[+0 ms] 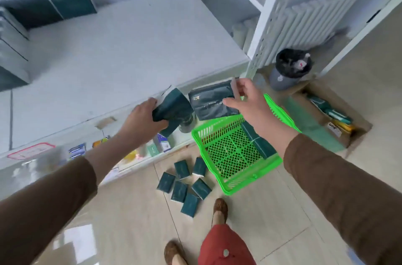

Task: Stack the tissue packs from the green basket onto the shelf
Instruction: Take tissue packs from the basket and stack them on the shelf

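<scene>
Tissue packs [214, 102], dark green and film-wrapped, are lifted two at a time above the green basket [237, 156] in the head view. Left hand [143, 115] grips one pack [171, 110] with fingers curled round its end; right hand [245, 101] pinches the other at a top corner between thumb and fingers. Both packs hang just beyond the basket's far rim, near the front edge of the white shelf [121, 51].

More packs lie inside the basket along its right wall [258, 140], and a loose cluster [185, 182] sits on the floor just left of it.

These packs look light and soft, their wrap probably slippery; a hold across the short ends seems surer than a corner pinch.

Beyond the basket, the shelf shows broad bare room, with stacked packs [71, 1] at its far back. A white upright post [265, 25] bounds it above the basket's right side, with a lined bin [289, 67] past that.
</scene>
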`<state>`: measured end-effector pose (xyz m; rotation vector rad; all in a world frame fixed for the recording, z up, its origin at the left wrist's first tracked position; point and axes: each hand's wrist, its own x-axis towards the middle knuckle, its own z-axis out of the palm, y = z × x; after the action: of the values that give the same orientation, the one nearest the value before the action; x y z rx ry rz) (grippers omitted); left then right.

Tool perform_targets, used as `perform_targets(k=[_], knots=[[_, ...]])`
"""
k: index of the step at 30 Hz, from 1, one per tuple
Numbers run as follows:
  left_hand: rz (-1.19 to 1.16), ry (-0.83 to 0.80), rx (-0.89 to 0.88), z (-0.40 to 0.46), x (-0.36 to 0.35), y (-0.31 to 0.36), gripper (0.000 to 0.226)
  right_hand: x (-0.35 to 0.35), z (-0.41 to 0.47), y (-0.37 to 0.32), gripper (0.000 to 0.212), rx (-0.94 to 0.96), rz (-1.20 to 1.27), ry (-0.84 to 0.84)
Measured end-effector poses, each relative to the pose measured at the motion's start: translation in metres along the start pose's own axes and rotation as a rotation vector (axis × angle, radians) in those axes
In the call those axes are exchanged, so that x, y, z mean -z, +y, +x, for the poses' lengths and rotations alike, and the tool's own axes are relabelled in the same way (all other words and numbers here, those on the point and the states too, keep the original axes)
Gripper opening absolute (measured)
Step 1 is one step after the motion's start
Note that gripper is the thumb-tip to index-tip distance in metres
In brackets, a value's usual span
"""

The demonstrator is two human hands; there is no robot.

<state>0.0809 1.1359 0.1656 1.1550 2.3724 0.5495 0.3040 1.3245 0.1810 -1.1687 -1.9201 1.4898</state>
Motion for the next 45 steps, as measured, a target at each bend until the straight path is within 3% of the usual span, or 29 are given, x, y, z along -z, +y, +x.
perform_targets(k=[6,10,15,23,30,37,45], knots=[[0.156,0.175,-0.041,0.04,0.102,-0.017,0.027,-0.05,0.056,-0.075,0.046,0.115,0.123,-0.063],[0.154,0.252,0.041,0.068,0.165,-0.038,0.025,-0.098,0.099,-0.115,0.052,0.19,0.142,-0.109],[0.247,0.364,0.153,0.097,0.233,-0.09,0.043,-0.185,0.154,-0.149,0.042,0.203,0.212,-0.159],[0.566,0.375,0.018,0.204,0.317,-0.205,0.047,-0.323,0.246,-0.197,0.036,0.305,0.066,-0.074],[0.793,0.307,-0.079,0.275,0.338,-0.269,0.045,-0.403,0.308,-0.195,0.031,0.224,-0.119,-0.025],[0.762,0.292,-0.154,0.294,0.341,-0.291,0.053,-0.434,0.354,-0.194,0.032,0.14,-0.287,-0.024],[0.773,0.284,-0.146,0.287,0.338,-0.278,0.054,-0.443,0.338,-0.202,0.063,0.051,-0.204,-0.013]])
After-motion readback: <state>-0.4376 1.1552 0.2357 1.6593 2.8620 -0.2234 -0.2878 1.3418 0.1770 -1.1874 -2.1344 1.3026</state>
